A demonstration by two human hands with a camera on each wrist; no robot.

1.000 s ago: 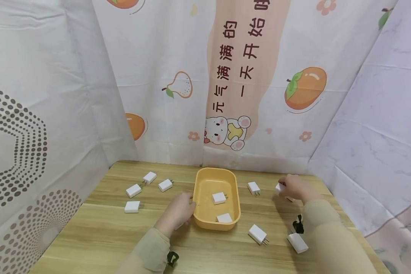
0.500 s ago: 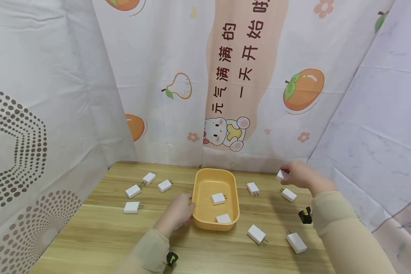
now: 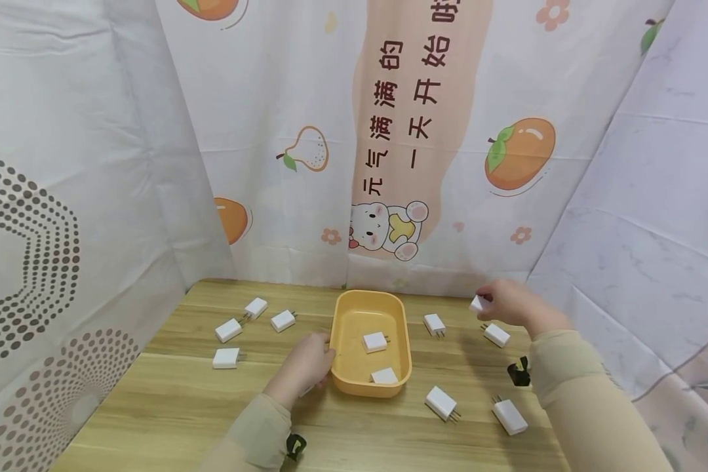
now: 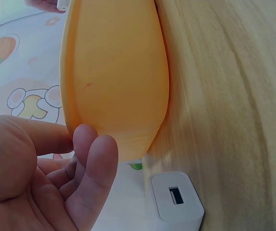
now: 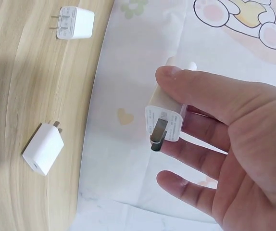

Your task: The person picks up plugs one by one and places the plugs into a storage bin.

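Note:
A white USB wall charger (image 5: 164, 108) with metal prongs is pinched between the thumb and fingers of my right hand (image 3: 510, 301), raised above the table's far right part. My left hand (image 3: 307, 364) holds the left rim of a yellow plastic container (image 3: 336, 328), thumb and fingertips at its edge in the left wrist view. Inside the container lie two white chargers, one near the middle (image 3: 374, 341) and one at the near end (image 3: 385, 375). Close to my left hand, another charger (image 4: 176, 199) shows its USB port; in the head view the hand mostly hides it.
Several white chargers lie on the wooden table (image 3: 177, 406): a group on the left, including one charger (image 3: 226, 358), and others on the right, including a charger (image 3: 441, 402), a charger (image 3: 496, 335) and a charger (image 3: 510, 417). A printed curtain (image 3: 289, 262) stands behind.
My right hand has picked a charger up off the table at the far right, lifted it, and shifted slightly left. My left hand and the container have stayed in place.

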